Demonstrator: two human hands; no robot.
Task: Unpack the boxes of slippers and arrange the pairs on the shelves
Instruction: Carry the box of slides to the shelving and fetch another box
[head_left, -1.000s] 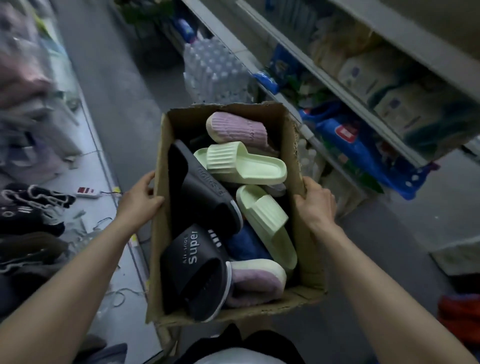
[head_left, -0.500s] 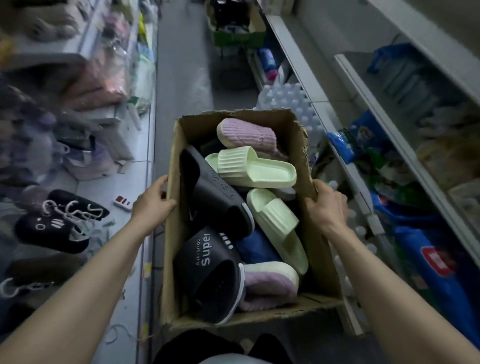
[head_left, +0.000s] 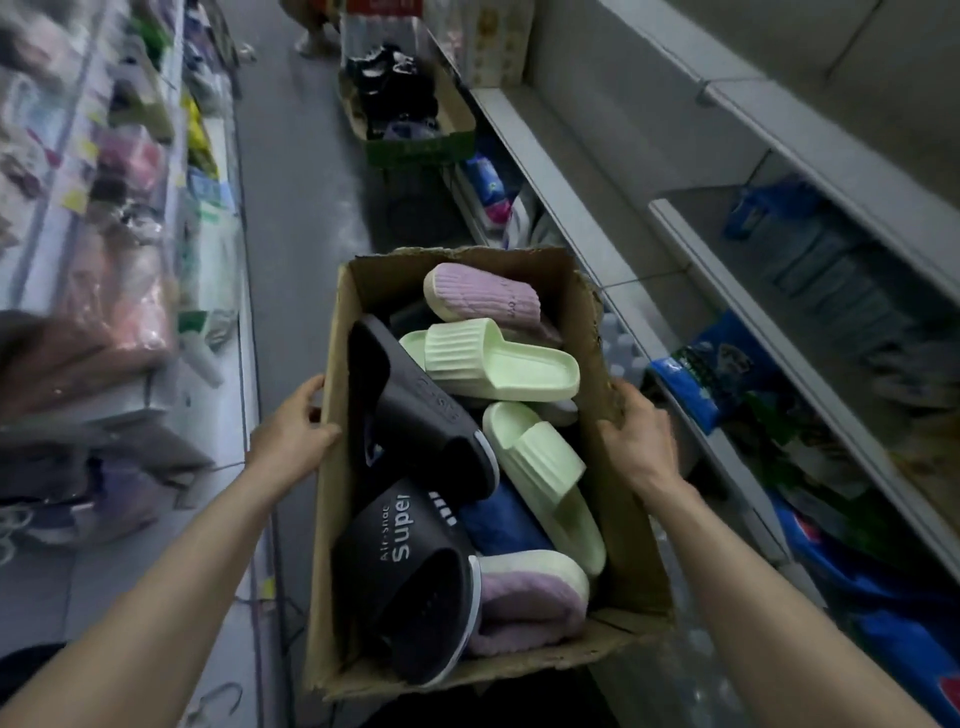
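In a shop aisle, a left hand (head_left: 291, 434) and right hand (head_left: 638, 434) grip the side walls of an open brown cardboard box (head_left: 330, 545) beside grey metal shelves (head_left: 597, 171). Its jumbled black, pale-green and lilac foam slippers (head_left: 498, 358) all apparently await unpacking.

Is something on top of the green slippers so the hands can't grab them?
No. The far green slipper and the near green slipper lie on top of the pile in the cardboard box. But the left hand and right hand each grip a side of the box.
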